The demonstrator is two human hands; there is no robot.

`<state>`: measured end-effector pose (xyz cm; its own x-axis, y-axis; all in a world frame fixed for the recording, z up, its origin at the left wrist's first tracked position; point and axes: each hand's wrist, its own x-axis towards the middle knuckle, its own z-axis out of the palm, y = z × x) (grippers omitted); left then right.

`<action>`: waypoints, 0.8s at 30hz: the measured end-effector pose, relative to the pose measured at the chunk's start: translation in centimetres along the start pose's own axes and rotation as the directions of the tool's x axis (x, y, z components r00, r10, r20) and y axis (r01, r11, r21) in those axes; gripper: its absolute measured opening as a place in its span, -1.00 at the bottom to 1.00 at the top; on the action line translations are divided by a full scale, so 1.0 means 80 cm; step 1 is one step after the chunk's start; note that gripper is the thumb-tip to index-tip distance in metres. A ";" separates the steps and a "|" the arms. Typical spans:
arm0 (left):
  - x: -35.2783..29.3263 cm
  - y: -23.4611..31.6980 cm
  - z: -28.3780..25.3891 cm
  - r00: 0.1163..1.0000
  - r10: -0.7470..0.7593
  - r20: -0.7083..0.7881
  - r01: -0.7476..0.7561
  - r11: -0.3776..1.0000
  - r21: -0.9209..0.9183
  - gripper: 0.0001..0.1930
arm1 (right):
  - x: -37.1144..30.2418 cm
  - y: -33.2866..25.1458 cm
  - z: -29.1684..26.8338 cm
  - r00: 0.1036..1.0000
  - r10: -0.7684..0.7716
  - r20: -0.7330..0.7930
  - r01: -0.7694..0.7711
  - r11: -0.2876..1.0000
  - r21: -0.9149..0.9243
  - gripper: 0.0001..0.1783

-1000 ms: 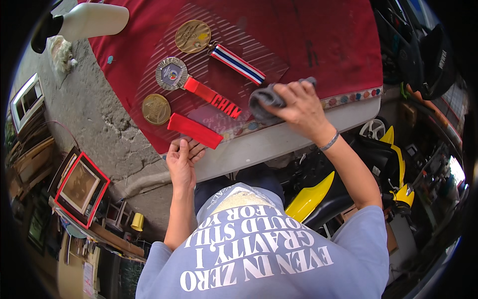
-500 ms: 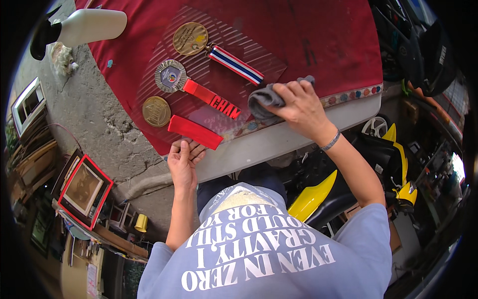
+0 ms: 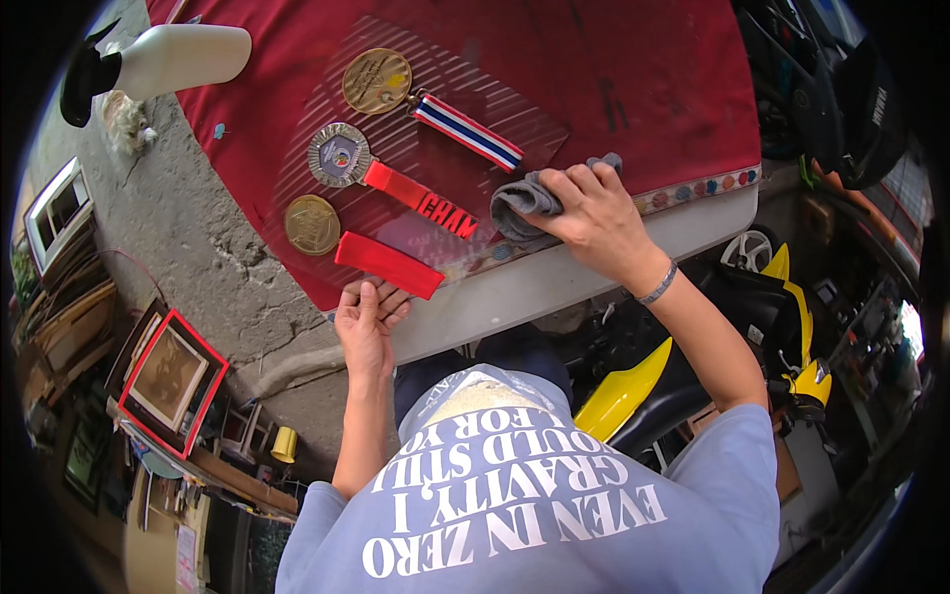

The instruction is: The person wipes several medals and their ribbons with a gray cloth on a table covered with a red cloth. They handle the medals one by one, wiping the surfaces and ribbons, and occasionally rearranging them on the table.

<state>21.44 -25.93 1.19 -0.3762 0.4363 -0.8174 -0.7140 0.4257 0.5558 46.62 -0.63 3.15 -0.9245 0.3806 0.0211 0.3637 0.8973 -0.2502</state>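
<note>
My right hand (image 3: 599,218) is closed round a bunched grey cloth (image 3: 522,206) at the table's near edge. A clear, glossy sheet (image 3: 465,84) with striped reflections lies over the red tablecloth (image 3: 653,89). My left hand (image 3: 366,322) pinches what looks like its near edge, thumb uppermost, beside a folded red ribbon (image 3: 388,264). That ribbon belongs to a gold medal (image 3: 312,225). Farther up are a silver medal (image 3: 338,154) on a lettered red ribbon (image 3: 421,200) and a larger gold medal (image 3: 376,81) on a striped ribbon (image 3: 468,129). Whether the medals lie on or under the sheet, I cannot tell.
A white spray bottle (image 3: 186,59) with a black head lies at the far left. A small white furry animal (image 3: 127,124) is on the concrete below. Right of me stands a black and yellow motorcycle (image 3: 623,391); a red-edged frame (image 3: 173,381) leans at left.
Both hands keep almost the same place. The grey cloth has shifted very slightly in my right hand; the medals appear a touch lower in view.
</note>
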 end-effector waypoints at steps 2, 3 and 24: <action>-0.001 -0.002 0.000 1.000 0.001 -0.004 -0.001 1.000 -0.009 -0.77 | 0.004 0.020 -0.006 0.991 0.132 -0.013 -0.132 0.990 -0.049 -0.62; 0.000 -0.001 0.000 1.000 0.001 -0.005 -0.001 1.000 -0.006 -0.77 | 0.006 0.027 -0.008 0.980 0.198 -0.026 -0.200 0.977 -0.071 -0.65; 0.002 -0.001 -0.001 1.000 0.008 0.016 -0.008 1.000 -0.012 -0.76 | -0.006 0.001 0.001 0.993 0.110 -0.037 -0.111 0.994 -0.016 -0.52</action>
<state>21.43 -25.94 1.04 -0.3723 0.4526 -0.8103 -0.7180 0.4127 0.5605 47.06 -0.73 3.08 -0.8739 0.4852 0.0294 0.4656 0.8530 -0.2357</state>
